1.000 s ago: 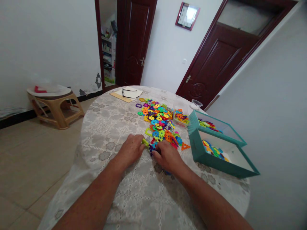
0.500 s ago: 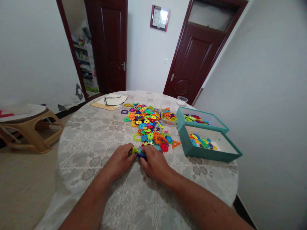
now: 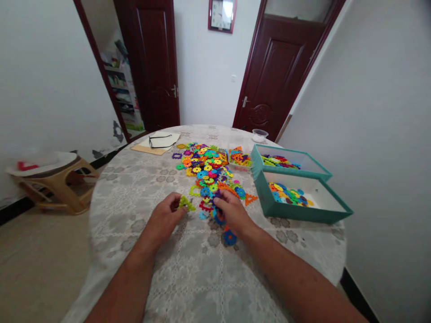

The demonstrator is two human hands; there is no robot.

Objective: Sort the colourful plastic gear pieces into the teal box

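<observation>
My left hand (image 3: 167, 215) pinches a yellow-green triangular plastic building piece (image 3: 186, 204) with a notched edge, held just above the tablecloth. To the right, my right hand (image 3: 232, 211) has thumb and fingers closed on a purple plastic building piece (image 3: 216, 197), partly covered by the fingers. Beside these fingers lie a red notched frame piece (image 3: 205, 206) and other loose pieces. A blue gear-shaped disc (image 3: 230, 237) shows below my right hand. Beyond both hands spreads a heap of colourful gear-shaped pieces (image 3: 207, 166).
Two teal boxes (image 3: 305, 215) with pieces inside stand on the right. A clear tub (image 3: 240, 166) of pieces sits behind the heap. Glasses (image 3: 160, 142) rest on papers at the far left, and a clear bowl (image 3: 260, 135) stands at the back. A stool (image 3: 57, 188) is left of the table.
My hands were together on the pieces and are now apart. The left keeps the yellow-green triangle; the right has moved right and forward with the purple piece. The blue disc now shows below it.
</observation>
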